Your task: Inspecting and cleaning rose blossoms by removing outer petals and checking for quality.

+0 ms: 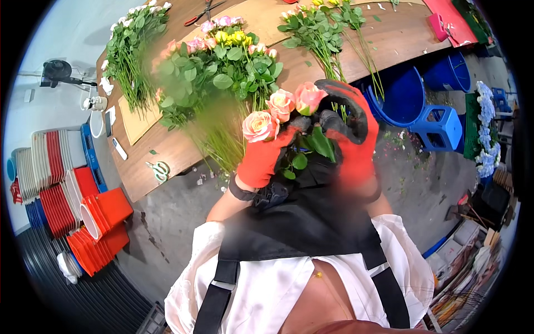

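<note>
My left hand, in a red glove with black on the fingers, is closed around a small bunch of roses in front of my apron. Three peach-pink blooms stand above it: an open rose, a middle rose and a right-hand rose. Green leaves hang below the blooms; the gripped stems are mostly hidden. My right hand, gloved alike, curves in a C beside the right-hand rose. Its fingertips and thumb are apart at that bloom's edge, and green stems show through the gap.
On the wooden table lie a large rose bunch, white roses, another bunch, green-handled scissors and a phone. Blue buckets and a blue stool stand right; stacked red buckets stand left.
</note>
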